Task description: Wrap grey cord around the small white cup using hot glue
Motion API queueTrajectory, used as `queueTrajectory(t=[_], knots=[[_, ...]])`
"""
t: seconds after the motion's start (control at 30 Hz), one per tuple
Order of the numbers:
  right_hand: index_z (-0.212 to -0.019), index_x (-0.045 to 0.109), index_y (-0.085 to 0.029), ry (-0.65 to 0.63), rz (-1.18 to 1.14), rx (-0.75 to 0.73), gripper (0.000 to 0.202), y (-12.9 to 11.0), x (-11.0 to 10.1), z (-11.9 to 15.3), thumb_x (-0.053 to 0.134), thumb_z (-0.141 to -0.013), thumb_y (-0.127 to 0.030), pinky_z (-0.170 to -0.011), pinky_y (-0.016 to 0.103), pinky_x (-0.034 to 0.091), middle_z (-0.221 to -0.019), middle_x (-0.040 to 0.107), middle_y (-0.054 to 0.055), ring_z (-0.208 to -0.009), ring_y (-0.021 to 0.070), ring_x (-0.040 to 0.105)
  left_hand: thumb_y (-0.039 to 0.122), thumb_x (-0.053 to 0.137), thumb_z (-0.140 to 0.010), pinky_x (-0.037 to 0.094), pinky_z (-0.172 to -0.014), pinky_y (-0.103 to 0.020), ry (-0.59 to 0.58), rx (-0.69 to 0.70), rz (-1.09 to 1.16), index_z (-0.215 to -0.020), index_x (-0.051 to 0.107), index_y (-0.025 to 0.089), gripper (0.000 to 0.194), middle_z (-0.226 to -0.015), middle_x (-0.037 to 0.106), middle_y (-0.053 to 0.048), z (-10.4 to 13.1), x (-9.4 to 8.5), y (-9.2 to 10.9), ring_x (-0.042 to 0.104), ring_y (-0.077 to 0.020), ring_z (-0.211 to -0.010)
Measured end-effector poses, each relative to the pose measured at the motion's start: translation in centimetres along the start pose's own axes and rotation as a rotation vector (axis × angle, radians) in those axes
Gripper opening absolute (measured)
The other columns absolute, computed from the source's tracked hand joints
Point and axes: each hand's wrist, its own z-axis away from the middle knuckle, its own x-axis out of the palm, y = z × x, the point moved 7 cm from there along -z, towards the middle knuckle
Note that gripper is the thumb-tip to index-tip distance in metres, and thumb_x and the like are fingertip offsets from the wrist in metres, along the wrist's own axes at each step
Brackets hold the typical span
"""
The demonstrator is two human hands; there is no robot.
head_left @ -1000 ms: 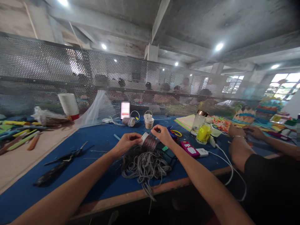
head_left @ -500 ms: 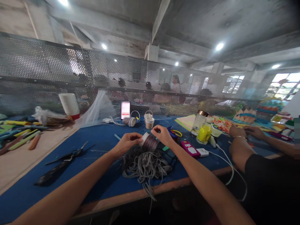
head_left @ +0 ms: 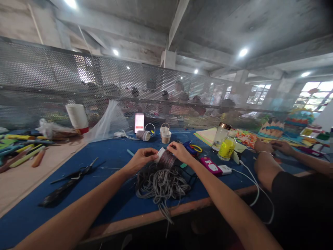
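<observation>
A white paper cup (head_left: 167, 158), its side wound with dark grey-red cord, lies tilted over a loose heap of grey cord (head_left: 163, 185) at the table's front. My left hand (head_left: 144, 157) pinches the cup at its white rim. Against the cup's upper side, the fingers of my right hand (head_left: 177, 151) are closed at the wound cord; the strand between the fingertips is too small to see clearly. Behind stand a small cup with a handle (head_left: 165, 134) and another cord-wrapped cup (head_left: 143, 135) lying on its side, close to a lit phone (head_left: 139, 122).
Black-handled scissors (head_left: 73, 182) lie on the left, beyond them several coloured sticks (head_left: 26, 156) and stacked paper cups (head_left: 76, 116). To the right are a pink device (head_left: 210, 166) with a white cable, a yellow bottle (head_left: 227, 148) and a glass jar (head_left: 220, 138). A neighbour's arms (head_left: 267, 166) reach in.
My right hand has come down and slightly left, from just above the cup onto its wound side. My left hand keeps its hold on the rim.
</observation>
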Motion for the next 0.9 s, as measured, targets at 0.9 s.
queueTrajectory(t=[0.9], knots=[[-0.091,0.051,-0.018,0.060,0.111,-0.087,0.017,-1.3,0.3,0.3,0.045,-0.090,-0.034,-0.073,0.026,0.040,-0.083,0.057,0.001,-0.076,0.0140,0.053,0.044,0.070,-0.070,0.046,-0.066,-0.028,0.047,-0.067,0.023,-0.089,0.070,0.015,0.035,-0.078,0.069,-0.004,0.4,0.4,0.5,0.060,-0.0178,-0.068]])
